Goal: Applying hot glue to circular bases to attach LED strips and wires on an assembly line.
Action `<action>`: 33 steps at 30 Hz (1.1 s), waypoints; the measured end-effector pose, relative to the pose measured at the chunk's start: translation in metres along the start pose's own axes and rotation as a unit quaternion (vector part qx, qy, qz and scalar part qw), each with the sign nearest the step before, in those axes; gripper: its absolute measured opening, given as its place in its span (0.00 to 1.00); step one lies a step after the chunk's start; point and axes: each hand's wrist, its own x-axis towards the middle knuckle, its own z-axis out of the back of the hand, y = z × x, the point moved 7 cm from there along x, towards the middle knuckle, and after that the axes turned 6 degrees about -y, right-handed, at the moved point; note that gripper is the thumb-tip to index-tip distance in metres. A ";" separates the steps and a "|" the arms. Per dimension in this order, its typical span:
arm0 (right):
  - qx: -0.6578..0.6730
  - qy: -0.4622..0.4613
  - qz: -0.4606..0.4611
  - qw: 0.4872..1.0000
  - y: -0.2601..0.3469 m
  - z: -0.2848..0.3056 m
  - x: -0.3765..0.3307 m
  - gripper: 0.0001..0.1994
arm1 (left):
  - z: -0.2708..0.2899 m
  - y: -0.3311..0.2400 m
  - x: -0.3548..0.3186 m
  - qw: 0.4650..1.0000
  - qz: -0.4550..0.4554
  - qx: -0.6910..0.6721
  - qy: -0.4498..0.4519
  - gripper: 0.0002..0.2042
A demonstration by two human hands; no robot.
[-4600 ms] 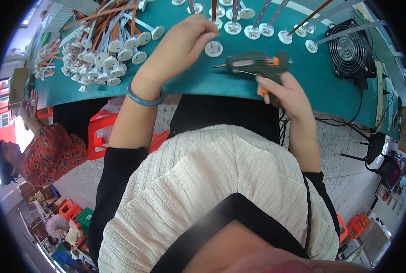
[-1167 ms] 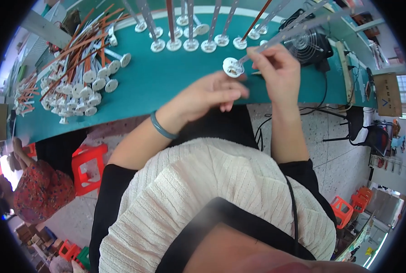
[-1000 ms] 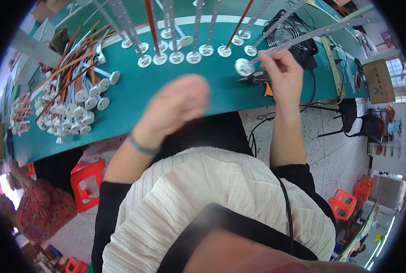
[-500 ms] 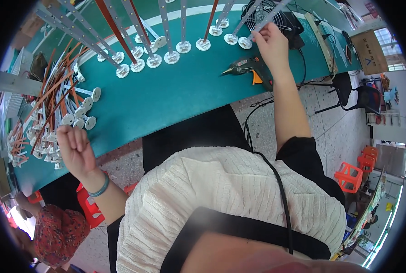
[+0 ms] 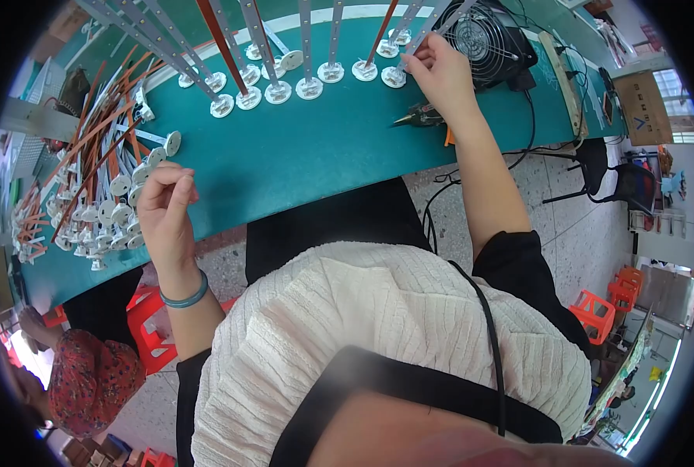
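My right hand (image 5: 442,76) is at the right end of a row of upright strips, its thumb and fingers pinched on a grey strip dotted with small lights, just above its round white base (image 5: 394,77). Part of this strip is behind the fingers. More grey and brown strips rise from round white bases (image 5: 309,88) to the left. A glue gun (image 5: 418,116) with an orange trigger lies partly hidden under my right wrist. My left hand (image 5: 168,206) hovers by the table's front edge, fingers curled against the thumb, nothing visible in them. Beside it lies a heap of similar strips (image 5: 102,167).
A black fan (image 5: 483,47) with a wire guard stands at the back right, cables around it. The green table (image 5: 300,144) reaches across in front of me. A person in a red patterned top (image 5: 98,381) is at lower left, near a red stool (image 5: 148,331).
My right hand has shifted left with the strip, its base now closer to the rest of the row. My left hand has moved right and up, its fingers turned inward. The view has shifted slightly.
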 end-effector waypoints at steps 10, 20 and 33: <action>-0.023 -0.013 -0.011 1.000 0.010 0.005 -0.009 0.20 | 0.010 0.007 -0.009 0.993 0.081 0.077 -0.023 0.08; 0.617 0.230 0.136 0.740 0.190 0.057 -0.073 0.10 | 0.056 -0.046 0.066 0.959 -0.105 0.226 -0.135 0.09; 0.719 0.410 0.153 0.540 0.272 0.066 -0.089 0.06 | 0.006 0.063 0.120 0.814 -0.064 0.556 0.156 0.29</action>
